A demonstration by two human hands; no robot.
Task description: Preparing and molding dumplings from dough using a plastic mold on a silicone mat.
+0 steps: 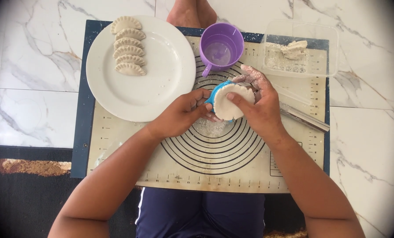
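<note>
Both hands meet over the middle of a baking mat (214, 167) marked with dark rings. My left hand (181, 112) grips the edge of a blue dumpling press (213, 94). A round of white dough (231, 100) lies on the press. My right hand (261, 103), dusted with flour, cups the press from the right, and its thumb rests on the dough.
A white plate (161, 79) at the upper left carries several folded dumplings (127, 46) in a column. A purple cup (221, 46) stands behind the hands. A clear plastic tub (300, 48) holds a dough lump and flour. A metal rolling pin (305, 118) lies at the right. Marble floor surrounds the mat.
</note>
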